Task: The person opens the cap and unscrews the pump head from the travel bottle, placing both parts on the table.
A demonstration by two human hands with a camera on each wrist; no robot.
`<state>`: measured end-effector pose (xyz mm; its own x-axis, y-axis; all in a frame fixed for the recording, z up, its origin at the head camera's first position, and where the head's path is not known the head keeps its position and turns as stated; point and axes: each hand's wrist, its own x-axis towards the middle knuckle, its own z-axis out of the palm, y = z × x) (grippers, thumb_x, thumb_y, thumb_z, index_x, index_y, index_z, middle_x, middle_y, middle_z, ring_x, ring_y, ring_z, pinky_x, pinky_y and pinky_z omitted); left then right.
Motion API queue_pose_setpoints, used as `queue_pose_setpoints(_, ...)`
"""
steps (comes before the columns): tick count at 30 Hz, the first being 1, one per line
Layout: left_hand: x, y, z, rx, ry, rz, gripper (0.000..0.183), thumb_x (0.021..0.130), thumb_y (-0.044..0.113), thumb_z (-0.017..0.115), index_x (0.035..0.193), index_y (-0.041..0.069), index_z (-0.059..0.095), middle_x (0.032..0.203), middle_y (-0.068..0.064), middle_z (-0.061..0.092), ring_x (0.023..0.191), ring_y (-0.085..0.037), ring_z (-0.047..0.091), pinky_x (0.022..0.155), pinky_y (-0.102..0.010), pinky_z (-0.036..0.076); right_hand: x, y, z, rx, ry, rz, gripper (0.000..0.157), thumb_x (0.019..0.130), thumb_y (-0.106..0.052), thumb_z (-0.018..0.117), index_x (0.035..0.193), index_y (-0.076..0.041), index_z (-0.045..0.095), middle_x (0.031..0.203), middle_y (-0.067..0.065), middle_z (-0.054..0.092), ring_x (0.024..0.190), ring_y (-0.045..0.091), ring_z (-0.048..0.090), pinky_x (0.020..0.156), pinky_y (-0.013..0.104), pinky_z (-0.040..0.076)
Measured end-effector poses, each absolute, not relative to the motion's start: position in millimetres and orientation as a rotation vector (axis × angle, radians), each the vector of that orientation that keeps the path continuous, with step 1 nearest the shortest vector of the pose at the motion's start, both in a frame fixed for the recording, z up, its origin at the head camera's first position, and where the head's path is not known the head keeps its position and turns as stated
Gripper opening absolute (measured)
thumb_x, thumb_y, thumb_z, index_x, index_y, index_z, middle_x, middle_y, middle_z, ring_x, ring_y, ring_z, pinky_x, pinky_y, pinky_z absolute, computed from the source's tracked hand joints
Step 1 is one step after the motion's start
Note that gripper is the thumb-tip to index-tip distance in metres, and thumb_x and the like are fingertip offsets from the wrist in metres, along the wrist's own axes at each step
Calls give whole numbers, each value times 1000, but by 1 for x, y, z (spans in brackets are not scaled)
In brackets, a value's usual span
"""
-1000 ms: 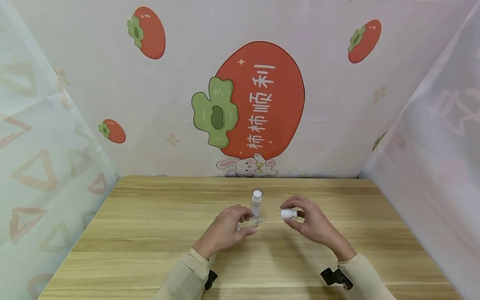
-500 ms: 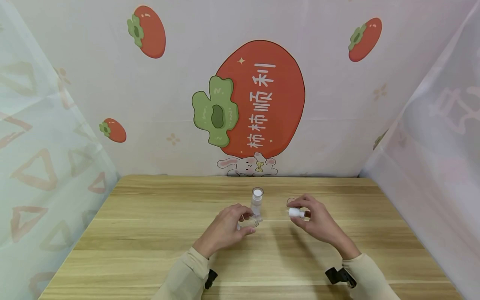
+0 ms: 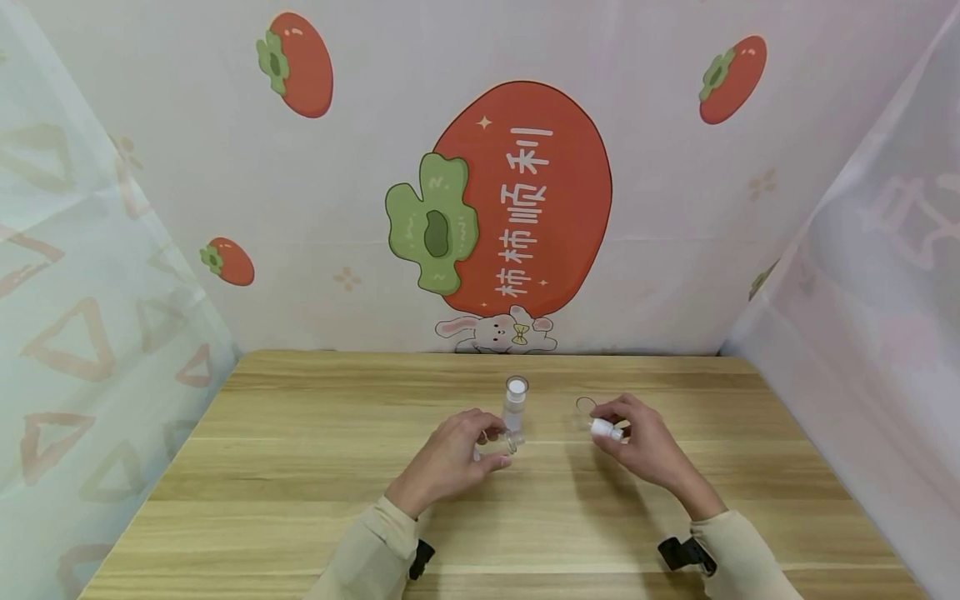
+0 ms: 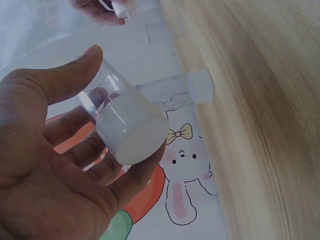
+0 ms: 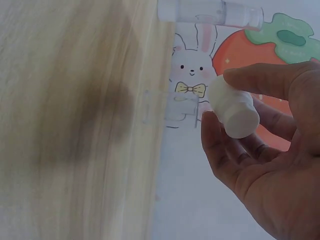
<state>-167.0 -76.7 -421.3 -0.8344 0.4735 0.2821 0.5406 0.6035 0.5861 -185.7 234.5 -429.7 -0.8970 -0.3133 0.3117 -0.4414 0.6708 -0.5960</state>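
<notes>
My left hand (image 3: 450, 454) holds a small clear bottle (image 4: 132, 127) with a white base, tipped sideways. Its open, threaded neck points right in the head view. My right hand (image 3: 641, 446) pinches a white pump head (image 5: 234, 107), a stepped cylinder, between thumb and fingers above the table. A second clear bottle (image 3: 514, 408) with white inside stands upright just beyond my left fingers. Close to my right fingertips a clear cap (image 5: 182, 107) stands on the table, its rim upward.
The wooden table (image 3: 315, 467) reaches back to a white curtain (image 3: 645, 250) printed with persimmons and a rabbit. Similar curtains hang on the left and right sides.
My right hand has drawn away to the right with the pump head, bringing the clear cap into sight behind it. My left hand stays in place with its bottle.
</notes>
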Motion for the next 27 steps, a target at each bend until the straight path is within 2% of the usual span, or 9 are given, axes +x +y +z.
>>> queue_pose_setpoints(10, -166, -79, -419, -838, -2731, -1051, 31, 86, 23, 83, 111, 8, 71, 100, 1, 68, 90, -16, 62, 79, -31, 53, -190, 240, -436, 531, -2758, 997, 24, 82, 5, 79, 105, 2, 70, 96, 7, 61, 87, 22, 61, 72, 35, 57)
queue_pose_setpoints(27, -165, -81, -418, -818, -2747, -1041, 32, 87, 24, 83, 113, 8, 71, 101, -2, 68, 90, -17, 62, 79, -32, 53, -200, 247, -455, 411, -2906, 843, 22, 80, 0, 81, 98, -1, 68, 89, 5, 60, 82, 20, 57, 72, 38, 50)
